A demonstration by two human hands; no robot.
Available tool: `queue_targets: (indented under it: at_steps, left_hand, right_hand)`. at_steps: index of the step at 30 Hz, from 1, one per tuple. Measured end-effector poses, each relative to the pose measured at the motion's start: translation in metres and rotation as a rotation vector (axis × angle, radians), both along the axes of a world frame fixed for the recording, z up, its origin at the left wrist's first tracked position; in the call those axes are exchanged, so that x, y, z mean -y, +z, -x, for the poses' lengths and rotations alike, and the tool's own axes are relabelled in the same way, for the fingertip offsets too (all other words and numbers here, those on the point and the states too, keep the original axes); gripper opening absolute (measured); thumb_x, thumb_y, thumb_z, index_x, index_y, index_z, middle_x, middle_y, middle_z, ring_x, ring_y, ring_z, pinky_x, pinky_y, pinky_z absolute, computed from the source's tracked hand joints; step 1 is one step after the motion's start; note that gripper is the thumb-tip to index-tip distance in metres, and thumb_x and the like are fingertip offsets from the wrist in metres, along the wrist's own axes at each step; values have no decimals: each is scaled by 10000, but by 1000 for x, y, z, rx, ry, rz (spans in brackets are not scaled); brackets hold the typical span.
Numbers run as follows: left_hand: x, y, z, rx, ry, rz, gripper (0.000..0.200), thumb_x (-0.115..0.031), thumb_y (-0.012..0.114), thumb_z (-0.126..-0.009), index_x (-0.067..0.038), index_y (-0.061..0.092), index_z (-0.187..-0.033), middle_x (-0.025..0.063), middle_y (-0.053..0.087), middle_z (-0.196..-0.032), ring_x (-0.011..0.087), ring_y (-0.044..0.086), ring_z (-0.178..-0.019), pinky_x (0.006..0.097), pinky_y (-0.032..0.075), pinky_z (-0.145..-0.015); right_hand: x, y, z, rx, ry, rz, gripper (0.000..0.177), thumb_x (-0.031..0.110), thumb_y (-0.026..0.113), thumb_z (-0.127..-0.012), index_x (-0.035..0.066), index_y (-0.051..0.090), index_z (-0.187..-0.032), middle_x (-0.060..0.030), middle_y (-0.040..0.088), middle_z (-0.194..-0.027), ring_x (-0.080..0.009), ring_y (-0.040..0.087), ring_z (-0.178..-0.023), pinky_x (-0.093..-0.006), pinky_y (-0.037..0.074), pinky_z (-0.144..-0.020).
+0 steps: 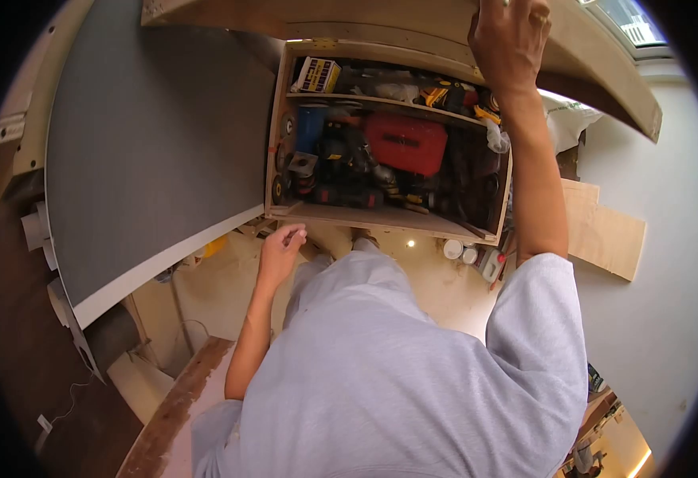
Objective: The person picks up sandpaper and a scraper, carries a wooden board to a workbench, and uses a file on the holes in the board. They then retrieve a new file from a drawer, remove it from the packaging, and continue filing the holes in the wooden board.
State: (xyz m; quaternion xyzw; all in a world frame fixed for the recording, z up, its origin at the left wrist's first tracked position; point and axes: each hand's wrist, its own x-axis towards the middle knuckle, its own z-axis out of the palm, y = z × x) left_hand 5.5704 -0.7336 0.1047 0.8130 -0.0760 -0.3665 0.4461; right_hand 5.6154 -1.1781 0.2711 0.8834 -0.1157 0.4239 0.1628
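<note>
A wooden tool box (pixel 381 217) stands in front of me with its hinged wooden lid (pixel 413 28) raised. My right hand (pixel 511 40) is up at the lid, with its fingers curled over the edge. Below the box's front left corner, my left hand (pixel 282 247) hangs with fingers loosely curled in and nothing visible in them. Inside the box lie a red case (pixel 405 143), several dark power tools (pixel 341 151) and a blue item (pixel 310 127). On the upper shelf sit a yellow-and-white carton (pixel 318 76) and yellow-black tools (pixel 437 95).
A large grey panel (pixel 158 143) stands close on the left. White tubs (pixel 453 249) and a jug (pixel 489 264) are on the floor by the box's right corner. Wooden boards (pixel 604 231) lie at the right. A worn wooden edge (pixel 174 406) is at lower left.
</note>
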Motion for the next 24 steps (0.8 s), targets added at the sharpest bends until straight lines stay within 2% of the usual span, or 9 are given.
queue_targets:
  at_steps: [2, 5, 6, 8, 13, 17, 20, 22, 24]
  left_hand:
    - [13, 6, -6, -67, 20, 123, 329, -227, 603, -918, 22, 616, -1133, 113, 678, -959, 150, 636, -869, 282, 499, -789]
    - [56, 41, -20, -234, 92, 388, 435, -283, 577, -941, 33, 525, -1236, 149, 624, -1107, 196, 623, -970, 307, 503, -844]
    - [74, 63, -25, -291, 100, 458, 488, -304, 555, -954, 36, 468, -1292, 171, 584, -1198, 219, 610, -1030, 318, 503, -871]
    - [106, 85, -40, -365, 131, 673, 582, -385, 517, -960, 35, 382, -1339, 184, 515, -1276, 251, 546, -1142, 378, 461, -948]
    - [163, 147, -74, -525, 174, 1126, 716, -497, 549, -910, -14, 298, -1375, 204, 357, -1390, 315, 312, -1341, 501, 212, -1124]
    - [138, 121, -40, -718, 405, 1060, 753, -508, 572, -890, 4, 311, -1378, 170, 376, -1393, 301, 319, -1345, 483, 195, -1141]
    - [98, 61, -1, -855, 618, 959, 714, -522, 591, -870, -8, 391, -1323, 156, 453, -1326, 300, 432, -1245, 498, 350, -1060]
    - [74, 10, 26, -939, 739, 886, 759, -540, 611, -848, -7, 366, -1329, 157, 429, -1330, 299, 434, -1226, 488, 373, -1038]
    - [61, -35, 53, -956, 789, 902, 858, -558, 653, -804, -59, 288, -1399, 115, 365, -1390, 295, 379, -1275, 498, 303, -1086]
  right_hand:
    - [-23, -2, 22, 2, 22, 98, 382, 58, 613, -825, 88, 515, -1193, -92, 516, -1108, -300, 499, -1086, -407, 425, -910]
    - [-35, -20, 47, 20, 79, 106, 334, 107, 606, -822, 104, 540, -1150, -97, 529, -1069, -263, 513, -1018, -428, 437, -893]
    - [-41, -26, 54, 11, 126, -5, 424, 83, 610, -761, 159, 535, -1171, -65, 466, -1122, -276, 405, -1107, -454, 345, -997]
    - [-52, -29, 68, -29, 127, -38, 409, 69, 604, -773, 143, 534, -1168, -82, 471, -1113, -285, 428, -1087, -469, 357, -1002]
    - [-79, -30, 108, -190, 182, -159, 421, 32, 582, -752, 115, 532, -1162, -109, 453, -1128, -300, 428, -1088, -501, 355, -1019]
    - [-121, -29, 155, -309, 235, -227, 280, 69, 566, -761, 38, 594, -1038, -132, 532, -991, -306, 533, -964, -458, 412, -961]
    - [-155, -55, 188, -617, 241, -402, 154, 87, 567, -738, 38, 584, -883, -135, 559, -912, -269, 564, -864, -391, 452, -776]
    - [-184, -113, 217, -771, 297, -290, 135, 129, 572, -745, 50, 599, -851, -134, 555, -945, -273, 554, -892, -412, 464, -794]
    - [-202, -165, 241, -755, 340, -374, 131, 143, 576, -743, 61, 601, -843, -134, 542, -951, -273, 541, -893, -404, 451, -777]
